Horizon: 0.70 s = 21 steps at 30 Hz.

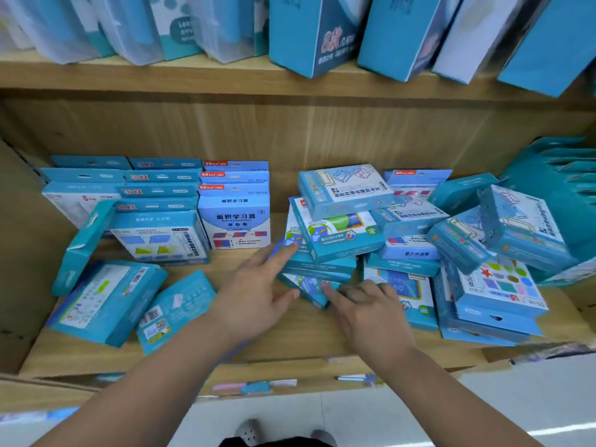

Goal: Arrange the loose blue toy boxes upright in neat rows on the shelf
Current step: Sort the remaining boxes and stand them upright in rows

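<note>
Hands are in over the wooden shelf (290, 337), both working at the middle stack (335, 240) of blue toy boxes. See the left hand (254, 295), spread wide with fingers straight: its forefinger touches the stack's left side and its thumb reaches toward the small tilted box (311, 287) at the foot. Beside it comes the right hand (371, 314), one digit stretched onto that tilted box and the rest curled under; whether they grip anything, I can't tell. Over on the left, the upright rows (235, 217) stand facing front, filed back toward the rear wall. A leaning box (84, 246) tips against them, and two flat boxes (106, 301) lie backs up, barcodes showing, near the shelf's front edge. On the right a loose pile (503, 240) sprawls, boxes flat and tilted over one another, with a shapes box (496, 285) near the front. Up top, tall boxes (322, 37) line the upper shelf (161, 75).
</note>
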Tool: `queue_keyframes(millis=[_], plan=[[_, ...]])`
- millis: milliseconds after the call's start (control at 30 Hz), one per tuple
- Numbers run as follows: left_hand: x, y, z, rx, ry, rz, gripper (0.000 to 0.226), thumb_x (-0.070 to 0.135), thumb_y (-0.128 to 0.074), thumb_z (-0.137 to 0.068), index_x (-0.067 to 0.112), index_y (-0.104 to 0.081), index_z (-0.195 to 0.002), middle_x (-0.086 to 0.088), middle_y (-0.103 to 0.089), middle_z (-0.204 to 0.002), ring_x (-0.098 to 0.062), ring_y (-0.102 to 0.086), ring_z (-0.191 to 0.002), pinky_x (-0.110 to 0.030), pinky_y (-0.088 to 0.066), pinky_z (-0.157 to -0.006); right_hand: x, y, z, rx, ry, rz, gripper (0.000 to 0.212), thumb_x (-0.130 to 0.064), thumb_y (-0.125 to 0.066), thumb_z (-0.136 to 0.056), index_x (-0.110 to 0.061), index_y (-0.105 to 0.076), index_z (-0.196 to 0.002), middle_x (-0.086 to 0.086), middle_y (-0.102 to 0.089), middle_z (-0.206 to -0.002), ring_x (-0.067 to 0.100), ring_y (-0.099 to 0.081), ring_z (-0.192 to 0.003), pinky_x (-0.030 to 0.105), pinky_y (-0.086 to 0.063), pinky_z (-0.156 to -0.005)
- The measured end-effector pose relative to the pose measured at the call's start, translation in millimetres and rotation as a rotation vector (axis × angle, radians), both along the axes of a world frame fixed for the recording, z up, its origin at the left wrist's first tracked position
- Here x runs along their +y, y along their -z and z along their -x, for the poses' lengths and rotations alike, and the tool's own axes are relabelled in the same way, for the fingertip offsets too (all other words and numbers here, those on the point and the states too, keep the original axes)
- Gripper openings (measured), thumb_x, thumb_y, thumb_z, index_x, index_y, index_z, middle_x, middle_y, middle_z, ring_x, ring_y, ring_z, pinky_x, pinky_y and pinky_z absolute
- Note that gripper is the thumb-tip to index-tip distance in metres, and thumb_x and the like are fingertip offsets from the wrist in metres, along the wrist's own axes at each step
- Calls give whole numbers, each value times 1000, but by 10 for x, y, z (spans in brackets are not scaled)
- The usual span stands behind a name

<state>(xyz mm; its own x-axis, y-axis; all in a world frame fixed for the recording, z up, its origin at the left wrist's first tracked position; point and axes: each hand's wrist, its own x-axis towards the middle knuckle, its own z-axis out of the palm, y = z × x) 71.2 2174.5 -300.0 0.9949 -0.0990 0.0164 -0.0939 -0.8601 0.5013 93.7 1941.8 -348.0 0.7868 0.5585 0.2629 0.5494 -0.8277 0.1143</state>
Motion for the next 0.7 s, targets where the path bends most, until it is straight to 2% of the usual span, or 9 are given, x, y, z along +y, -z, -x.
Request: queue_keyframes(millis=[67, 133, 200, 267, 367, 433, 500, 567, 700], plan=[[-135, 9, -14, 31, -36, 29, 85, 43, -68, -90, 44, -15, -156, -8, -29, -162, -24, -30, -148, -25, -23, -116, -33, -35, 10, -23, -6, -36, 47, -47, -73, -77, -31, -71, -121, -6, -64, -84, 27, -54, -85, 39, -33, -75], [-246, 35, -48, 77, -66, 73, 92, 44, -70, -88, 44, -8, -157, -6, -23, -165, -24, -24, -151, -27, -22, -118, 7, -114, -10, -14, 0, -55, 53, -65, -67, -74, -30, -74, -112, -3, -60, -83, 28, -55, -88, 41, -37, -77], [-302, 82, -85, 100, -103, 91, 98, 45, -71, -85, 46, -4, -156, -5, -22, -165, -25, -23, -151, -32, -25, -120, 78, -178, -39, -13, 11, -39, 55, -72, -69, -68, -28, -76, -100, -2, -62, -79, 28, -57, -89, 42, -38, -78], [-328, 86, -100, 65, -131, 129, 97, 42, -72, -84, 45, -7, -156, -3, -31, -161, -25, -32, -147, -32, -30, -118, 128, -180, -62, -14, 8, -25, 46, -68, -73, -68, -26, -77, -86, -3, -63, -73, 27, -57, -86, 41, -34, -78], [-425, 48, -82, 20, -179, 174, 91, 28, -75, -88, 35, -17, -158, 2, -42, -154, -18, -42, -139, -13, -27, -106, 36, -144, -128, -25, -4, -64, 33, -56, -80, -69, -23, -76, -76, -3, -60, -71, 26, -55, -84, 40, -32, -75], [-518, 50, -44, 22, -201, 221, 91, 22, -75, -88, 31, -18, -158, 2, -45, -150, -12, -50, -128, -7, -27, -99, -139, -136, -183, -24, 17, -90, 27, -49, -83, -67, -23, -75, -74, -3, -58, -75, 27, -53, -85, 39, -30, -75], [-618, 99, 16, 15, -205, 292, 93, 18, -75, -87, 29, -17, -159, 5, -46, -146, -2, -53, -115, -10, -34, -101, -322, -154, -231, -15, 41, -114, 23, -46, -83, -66, -25, -75, -72, -3, -56, -79, 27, -52, -85, 38, -30, -74], [-676, 155, 63, -18, -207, 332, 93, 17, -76, -86, 28, -19, -159, 7, -42, -146, 4, -50, -114, -19, -40, -106, -431, -195, -243, 5, 17, -122, 27, -52, -78, -70, -26, -75, -73, -4, -55, -80, 26, -52, -86, 39, -32, -74], [-662, 118, 95, -51, -237, 407, 82, 34, -74, -79, 37, -35, -151, 10, -45, -139, -7, -58, -116, -39, -47, -106, -517, -369, -193, 56, -38, -253, 44, -65, -52, -82, -27, -75, -83, -6, -60, -84, 24, -56, -91, 40, -41, -78]])
